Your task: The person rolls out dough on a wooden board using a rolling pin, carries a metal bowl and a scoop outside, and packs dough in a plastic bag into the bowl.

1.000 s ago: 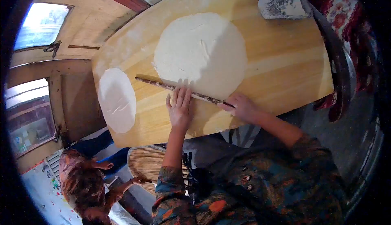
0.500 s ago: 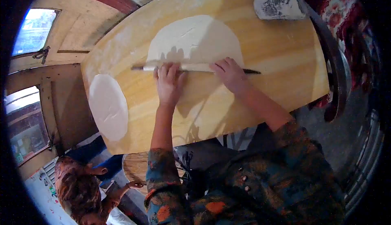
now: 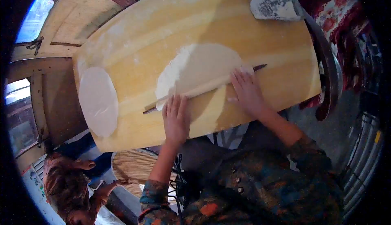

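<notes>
A large flat sheet of dough [image 3: 199,66] lies on the wooden board, its near edge wrapped round a thin rolling pin [image 3: 259,67]. The pin slants, its dark right tip farther from me than its left. My left hand [image 3: 176,117] lies flat on the dough-covered pin near its left part, fingers stretched forward. On the right part rests my right hand [image 3: 247,91], fingers extended over the pin and the dough's edge. Neither palm's underside shows. A smaller oval dough sheet [image 3: 98,102] lies at the board's left end.
The wooden board [image 3: 281,49] bears a floury, greyish block [image 3: 277,5] at its far right corner. Below the board's left part are a round slatted mat [image 3: 132,166] and another person [image 3: 67,184] with an arm stretched out. Wooden door panels stand at left.
The pin first moved up the sheet with dough wrapping round it, then back towards me at a slant. Both hands moved with it, and the large sheet now lies nearer to me.
</notes>
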A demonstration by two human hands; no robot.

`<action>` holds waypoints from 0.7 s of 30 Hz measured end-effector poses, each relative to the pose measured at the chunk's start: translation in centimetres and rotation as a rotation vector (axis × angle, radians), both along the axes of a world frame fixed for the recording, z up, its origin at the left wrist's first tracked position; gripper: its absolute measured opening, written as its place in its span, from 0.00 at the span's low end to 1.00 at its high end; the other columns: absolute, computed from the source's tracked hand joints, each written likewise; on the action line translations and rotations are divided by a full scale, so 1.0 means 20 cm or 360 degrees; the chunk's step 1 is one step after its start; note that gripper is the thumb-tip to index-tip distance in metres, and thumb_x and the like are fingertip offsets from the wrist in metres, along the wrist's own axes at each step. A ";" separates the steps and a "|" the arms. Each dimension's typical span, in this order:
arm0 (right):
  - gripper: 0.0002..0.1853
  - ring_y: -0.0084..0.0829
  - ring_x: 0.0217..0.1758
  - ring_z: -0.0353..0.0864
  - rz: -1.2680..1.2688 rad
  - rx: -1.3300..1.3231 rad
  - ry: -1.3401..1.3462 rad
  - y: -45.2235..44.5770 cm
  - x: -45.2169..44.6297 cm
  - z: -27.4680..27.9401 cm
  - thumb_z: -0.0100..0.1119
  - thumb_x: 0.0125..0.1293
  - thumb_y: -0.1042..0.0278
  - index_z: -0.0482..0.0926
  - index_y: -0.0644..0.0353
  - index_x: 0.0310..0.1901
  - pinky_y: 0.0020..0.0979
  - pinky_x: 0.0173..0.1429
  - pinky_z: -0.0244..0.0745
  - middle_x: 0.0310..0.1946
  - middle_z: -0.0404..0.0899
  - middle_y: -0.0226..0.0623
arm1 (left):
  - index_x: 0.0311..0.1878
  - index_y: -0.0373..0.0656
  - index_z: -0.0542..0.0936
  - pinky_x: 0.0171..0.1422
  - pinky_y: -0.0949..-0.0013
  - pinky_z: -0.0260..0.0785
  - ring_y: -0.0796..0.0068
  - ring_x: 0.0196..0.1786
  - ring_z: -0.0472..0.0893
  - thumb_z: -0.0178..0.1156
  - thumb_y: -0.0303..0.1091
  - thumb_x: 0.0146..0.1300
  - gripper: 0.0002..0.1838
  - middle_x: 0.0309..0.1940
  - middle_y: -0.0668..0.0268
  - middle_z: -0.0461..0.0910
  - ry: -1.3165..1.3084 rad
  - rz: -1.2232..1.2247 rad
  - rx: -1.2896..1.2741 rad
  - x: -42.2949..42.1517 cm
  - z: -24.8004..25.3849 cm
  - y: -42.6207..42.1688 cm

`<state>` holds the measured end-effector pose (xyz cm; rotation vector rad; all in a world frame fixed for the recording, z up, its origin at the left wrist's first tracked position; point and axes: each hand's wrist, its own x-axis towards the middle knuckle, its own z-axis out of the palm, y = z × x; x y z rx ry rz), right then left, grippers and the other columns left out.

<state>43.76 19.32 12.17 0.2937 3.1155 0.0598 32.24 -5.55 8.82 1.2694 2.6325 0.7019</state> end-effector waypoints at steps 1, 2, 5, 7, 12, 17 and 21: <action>0.38 0.46 0.69 0.52 0.0038 0.0001 -0.0045 0.00 0.05 -0.04 0.55 0.55 0.48 0.60 0.62 0.63 0.48 0.70 0.42 0.64 0.59 0.46 | 0.66 0.47 0.61 0.69 0.48 0.44 0.53 0.69 0.56 0.55 0.33 0.57 0.31 0.65 0.54 0.59 -0.0063 0.0019 -0.0060 0.02 -0.01 -0.02; 0.38 0.46 0.69 0.52 0.0076 0.0002 -0.0091 0.00 0.06 -0.07 0.55 0.55 0.47 0.59 0.62 0.63 0.48 0.70 0.41 0.64 0.58 0.46 | 0.67 0.46 0.58 0.71 0.48 0.42 0.53 0.70 0.54 0.56 0.35 0.58 0.33 0.67 0.54 0.56 -0.0126 0.0038 -0.0120 0.02 -0.02 -0.02; 0.36 0.45 0.70 0.50 -0.0039 0.0173 -0.0092 0.17 -0.45 0.01 0.53 0.58 0.49 0.58 0.62 0.64 0.49 0.71 0.40 0.65 0.56 0.46 | 0.70 0.45 0.53 0.72 0.46 0.37 0.55 0.72 0.49 0.53 0.42 0.60 0.36 0.70 0.57 0.50 0.0315 0.0186 -0.0184 -0.41 -0.05 0.17; 0.35 0.45 0.71 0.49 -0.0145 0.0182 0.0275 0.33 -0.81 -0.06 0.54 0.58 0.53 0.59 0.62 0.63 0.49 0.71 0.41 0.65 0.57 0.46 | 0.70 0.45 0.53 0.72 0.45 0.36 0.57 0.72 0.48 0.50 0.45 0.62 0.35 0.70 0.58 0.50 0.0418 0.0347 -0.0078 -0.76 -0.06 0.38; 0.36 0.45 0.71 0.48 0.0040 0.0138 0.0106 0.44 -0.92 -0.11 0.57 0.52 0.55 0.61 0.63 0.62 0.52 0.70 0.44 0.64 0.58 0.47 | 0.69 0.44 0.53 0.72 0.45 0.33 0.56 0.73 0.47 0.48 0.47 0.62 0.35 0.71 0.58 0.50 0.0316 0.0248 -0.0175 -0.93 -0.18 0.44; 0.36 0.46 0.71 0.48 0.0181 -0.0130 -0.0389 0.34 -0.42 -0.09 0.61 0.48 0.56 0.65 0.63 0.59 0.53 0.70 0.41 0.64 0.58 0.47 | 0.69 0.42 0.55 0.72 0.43 0.28 0.55 0.72 0.49 0.54 0.45 0.56 0.38 0.70 0.57 0.52 -0.0167 -0.0067 -0.0537 -0.49 -0.15 0.17; 0.29 0.49 0.64 0.60 0.0173 0.0286 0.0272 0.71 -1.05 -0.30 0.55 0.58 0.60 0.64 0.61 0.60 0.49 0.66 0.52 0.59 0.64 0.51 | 0.70 0.44 0.52 0.71 0.43 0.34 0.57 0.72 0.51 0.50 0.44 0.62 0.35 0.69 0.57 0.53 0.0453 0.0204 -0.0141 -1.24 -0.40 0.39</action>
